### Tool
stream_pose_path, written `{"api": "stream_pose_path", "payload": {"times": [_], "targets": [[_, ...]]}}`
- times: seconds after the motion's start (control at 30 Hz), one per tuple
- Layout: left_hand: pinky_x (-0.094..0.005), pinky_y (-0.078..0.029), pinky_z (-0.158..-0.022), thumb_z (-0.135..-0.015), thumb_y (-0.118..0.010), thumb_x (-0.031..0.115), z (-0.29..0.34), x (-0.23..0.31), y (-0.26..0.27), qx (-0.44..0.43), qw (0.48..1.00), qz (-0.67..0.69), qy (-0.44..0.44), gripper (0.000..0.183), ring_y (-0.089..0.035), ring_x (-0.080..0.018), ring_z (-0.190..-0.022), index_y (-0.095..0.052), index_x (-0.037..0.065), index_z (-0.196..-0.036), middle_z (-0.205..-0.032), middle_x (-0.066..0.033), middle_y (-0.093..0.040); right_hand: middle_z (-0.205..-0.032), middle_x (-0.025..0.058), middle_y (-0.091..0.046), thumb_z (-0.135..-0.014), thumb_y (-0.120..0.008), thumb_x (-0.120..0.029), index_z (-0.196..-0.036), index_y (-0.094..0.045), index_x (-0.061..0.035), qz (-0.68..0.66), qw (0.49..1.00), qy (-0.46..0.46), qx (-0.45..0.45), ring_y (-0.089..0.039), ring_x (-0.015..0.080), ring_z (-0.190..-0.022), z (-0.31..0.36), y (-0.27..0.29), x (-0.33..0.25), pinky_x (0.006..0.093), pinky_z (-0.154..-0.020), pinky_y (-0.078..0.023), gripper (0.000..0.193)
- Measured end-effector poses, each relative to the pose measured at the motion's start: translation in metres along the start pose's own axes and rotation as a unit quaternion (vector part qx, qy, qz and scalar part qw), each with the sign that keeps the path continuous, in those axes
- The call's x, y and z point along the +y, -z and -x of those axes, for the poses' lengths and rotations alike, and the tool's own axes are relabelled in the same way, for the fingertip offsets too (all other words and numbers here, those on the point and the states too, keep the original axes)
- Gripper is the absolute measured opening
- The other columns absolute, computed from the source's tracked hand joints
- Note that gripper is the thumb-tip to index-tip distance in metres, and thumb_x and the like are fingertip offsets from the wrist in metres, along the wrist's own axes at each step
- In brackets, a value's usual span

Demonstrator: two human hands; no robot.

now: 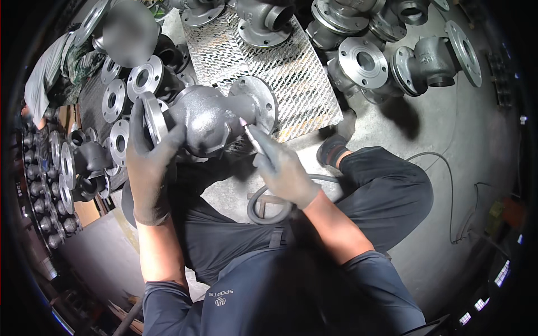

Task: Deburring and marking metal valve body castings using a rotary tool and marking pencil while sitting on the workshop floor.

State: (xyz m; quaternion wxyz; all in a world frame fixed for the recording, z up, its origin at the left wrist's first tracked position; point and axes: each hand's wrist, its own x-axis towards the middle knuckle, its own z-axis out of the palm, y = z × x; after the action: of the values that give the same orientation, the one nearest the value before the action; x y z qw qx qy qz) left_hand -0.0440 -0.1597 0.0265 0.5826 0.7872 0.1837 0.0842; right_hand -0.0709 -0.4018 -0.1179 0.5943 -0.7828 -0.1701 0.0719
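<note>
Workpiece amid stacked flanged castings. Upper left: a co-worker's grey sleeve beside a cluster of flanged castings, whose discs crowd up to the left of the work. Far left: rows of smaller castings, dim and bent by the lens, perhaps of the same type. Top centre: another valve body on a silvery, diamond-patterned plate. Upper right: further grey valve bodies with bright drilled flanges. Centre: a dark hose coils on the concrete floor between the person's legs; a thin cable runs down at right.

The valve casting lies left of and above centre, over the plate's near end: a rounded, dark grey, glossy body with a faceted boss below, a bright flange at left and a drilled flange at right. The gloved left hand grasps the left flange, hiding part of its rim; the gloved right hand is closed round a slim pen-like tool, its pinkish tip at the casting's neck
</note>
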Motion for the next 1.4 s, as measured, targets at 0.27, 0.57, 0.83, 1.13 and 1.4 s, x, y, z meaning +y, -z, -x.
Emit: {"api": "stream_pose_path", "payload": {"times": [0.27,0.57,0.83,1.13,1.4], "targets": [[-0.0445,-0.046,-0.125,-0.077,-0.086,0.004,0.021,-0.036,0.027,-0.16,0.892,-0.343,-0.247,0.123,-0.054,-0.0391,-0.154,-0.016,-0.004,-0.178,-0.175,-0.0282,-0.041,-0.095,0.0114,-0.078,-0.103,-0.063,-0.01,-0.163,-0.056,-0.0021,0.012,0.985,-0.159,0.065,-0.064,0.0104,-0.07,-0.001,0.069,0.002,0.0311,-0.07,-0.056,0.061],[-0.0503,-0.048,-0.118,-0.067,-0.078,0.0,0.03,-0.045,0.022,-0.153,0.88,-0.343,-0.291,0.112,-0.06,-0.0506,-0.137,-0.036,-0.007,-0.17,-0.162,-0.0328,-0.054,-0.136,0.0309,-0.075,-0.102,-0.061,-0.01,-0.154,-0.064,-0.0012,0.092,0.982,-0.159,-0.044,-0.075,0.0374,-0.131,-0.028,0.093,-0.006,0.0429,-0.111,-0.056,0.053],[-0.0523,-0.05,-0.1,-0.061,-0.078,-0.003,0.03,-0.034,0.012,-0.143,0.888,-0.312,-0.306,0.114,-0.063,-0.0458,-0.106,-0.041,-0.005,-0.168,-0.116,-0.022,-0.065,-0.133,0.0267,-0.077,-0.101,-0.061,-0.012,-0.154,-0.066,-0.0067,0.145,0.958,-0.211,-0.131,-0.076,0.0394,-0.125,-0.048,0.097,0.002,0.045,-0.11,-0.056,0.053],[-0.0516,-0.051,-0.101,-0.061,-0.078,-0.003,0.029,-0.034,0.011,-0.143,0.888,-0.309,-0.309,0.113,-0.064,-0.0459,-0.107,-0.043,-0.004,-0.168,-0.117,-0.0224,-0.067,-0.114,0.0242,-0.081,-0.099,-0.058,-0.013,-0.153,-0.068,-0.0084,0.199,0.968,-0.094,-0.12,-0.08,0.0336,-0.091,-0.06,0.095,0.011,0.0439,-0.09,-0.061,0.055],[-0.0467,-0.055,-0.102,-0.065,-0.072,-0.003,0.026,-0.033,0.015,-0.132,0.911,-0.289,-0.263,0.115,-0.067,-0.0483,-0.117,-0.035,0.002,-0.174,-0.143,-0.0272,-0.066,-0.106,0.0223,-0.081,-0.102,-0.061,-0.011,-0.153,-0.065,-0.0028,0.21,0.975,-0.04,-0.055,-0.079,0.0358,-0.09,-0.054,0.097,0.016,0.0445,-0.087,-0.06,0.052]]}}
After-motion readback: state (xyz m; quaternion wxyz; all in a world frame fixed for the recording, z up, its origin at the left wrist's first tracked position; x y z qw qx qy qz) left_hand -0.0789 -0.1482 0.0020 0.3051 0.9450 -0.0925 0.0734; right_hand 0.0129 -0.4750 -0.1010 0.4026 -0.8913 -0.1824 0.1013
